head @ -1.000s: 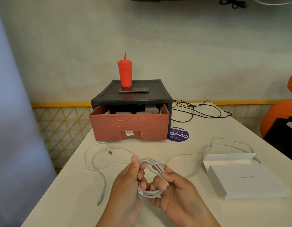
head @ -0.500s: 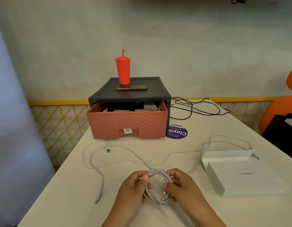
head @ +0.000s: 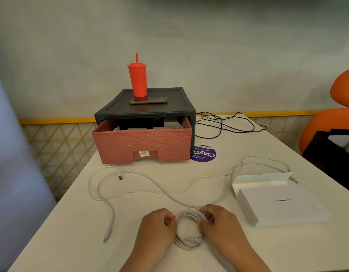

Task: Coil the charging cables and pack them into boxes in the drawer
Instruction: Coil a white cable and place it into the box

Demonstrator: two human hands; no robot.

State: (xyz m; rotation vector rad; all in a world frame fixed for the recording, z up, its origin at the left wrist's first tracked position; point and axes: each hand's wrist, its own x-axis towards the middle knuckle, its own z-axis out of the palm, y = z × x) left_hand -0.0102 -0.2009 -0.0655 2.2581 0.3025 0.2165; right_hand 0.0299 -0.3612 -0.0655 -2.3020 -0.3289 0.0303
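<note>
Both hands are clamped on the white cable coil (head: 189,239), which lies flat on the worktop (head: 67,242) at the near edge, directly in front of me. The left hand (head: 158,224) pinches the coil's upper-left arc w/ thumb and curled fingers. The right hand (head: 218,224) pinches the upper-right arc the same way, so the hands sit close, separated only by the coil. A plug end shows at the coil's near side. Uncoiled runs of loose white cable (head: 112,216) lead off the top of the coil across the worktop, left toward a USB plug (head: 120,177) and right toward the white box (head: 283,207), whose flap stands open. I cannot tell whether this is one cable or two. The pink drawer (head: 144,141) is pulled out at the far side; its contents are too dark to identify. A black cable (head: 226,125) lies beside the drawer unit, not yet coiled. Handling, est.: the cable is light, soft and springy, w/ a smooth jacket, so the turns will likely slide and spring open if released. Grip across all turns at once, at two opposite pts of the ring, not on a single strand. The plug ends are the only stiff parts, so avoid sharp bends where cable meets plug. Lift the coil flat to the box, w/ the free end tucked in.
</note>
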